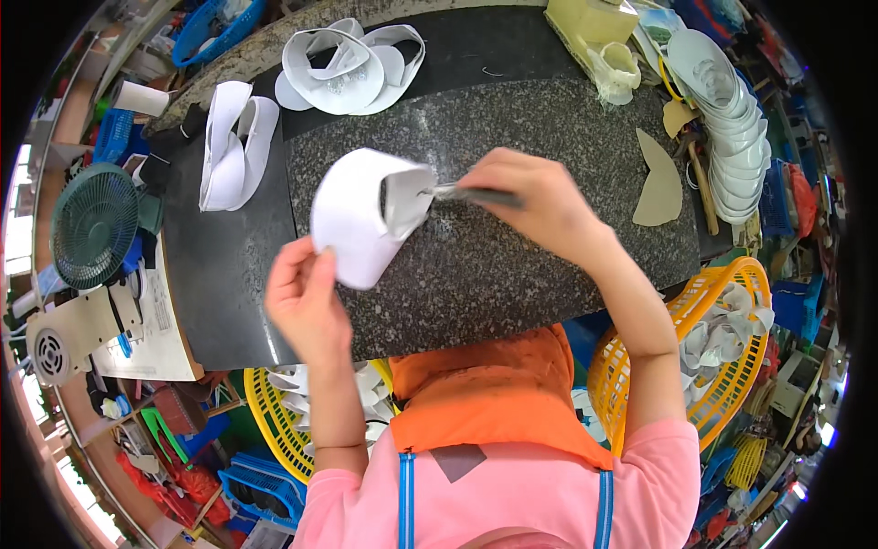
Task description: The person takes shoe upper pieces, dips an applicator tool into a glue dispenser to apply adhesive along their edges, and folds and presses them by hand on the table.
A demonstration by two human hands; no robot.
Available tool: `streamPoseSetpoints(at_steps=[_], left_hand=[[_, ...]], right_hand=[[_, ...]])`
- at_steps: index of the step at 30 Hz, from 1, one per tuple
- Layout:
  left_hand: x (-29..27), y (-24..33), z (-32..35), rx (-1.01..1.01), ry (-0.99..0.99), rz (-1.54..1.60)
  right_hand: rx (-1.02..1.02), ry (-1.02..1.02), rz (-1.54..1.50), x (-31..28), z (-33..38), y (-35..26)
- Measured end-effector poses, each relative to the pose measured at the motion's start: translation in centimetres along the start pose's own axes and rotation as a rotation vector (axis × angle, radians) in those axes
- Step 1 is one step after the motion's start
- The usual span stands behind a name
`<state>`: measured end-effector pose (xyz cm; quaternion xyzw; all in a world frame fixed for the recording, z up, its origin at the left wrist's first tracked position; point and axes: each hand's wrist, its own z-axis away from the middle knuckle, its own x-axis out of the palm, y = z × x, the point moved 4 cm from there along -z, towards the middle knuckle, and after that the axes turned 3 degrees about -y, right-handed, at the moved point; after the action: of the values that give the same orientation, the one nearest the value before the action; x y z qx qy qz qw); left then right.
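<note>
My left hand (311,297) pinches the lower left edge of a white shoe upper (352,220), a curved sheet with an opening on its right side. The upper is held tilted above the dark speckled stone slab (512,284). My right hand (535,197) is closed round the dark handle of a brush (489,195). The brush's pale metal end meets the upper's right edge at the opening; its tip is blurred and partly hidden. More white uppers (240,151) lie on the black mat at left, and others (338,69) rest at the far side.
Far right stand a yellowish glue-crusted container (615,69), a nested stack of white uppers (732,137), a beige crescent piece (657,183) and a wooden-handled tool (702,188). Yellow baskets (750,352) with white pieces flank my lap. A green fan (94,224) is at left.
</note>
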<state>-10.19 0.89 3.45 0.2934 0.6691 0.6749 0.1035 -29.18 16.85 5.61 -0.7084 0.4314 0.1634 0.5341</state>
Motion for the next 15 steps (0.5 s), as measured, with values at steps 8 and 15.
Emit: streamPoseSetpoints(at_steps=[8, 15], left_hand=[[4.2, 2.9, -5.9, -0.139, -0.440, -0.247], [4.5, 0.0, -12.6, -0.272, -0.536, -0.415]], right_hand=[[0.178, 0.026, -0.247, 0.7, 0.8, -1.1], [0.145, -0.130, -0.267, 4.9, -1.9, 0.9]])
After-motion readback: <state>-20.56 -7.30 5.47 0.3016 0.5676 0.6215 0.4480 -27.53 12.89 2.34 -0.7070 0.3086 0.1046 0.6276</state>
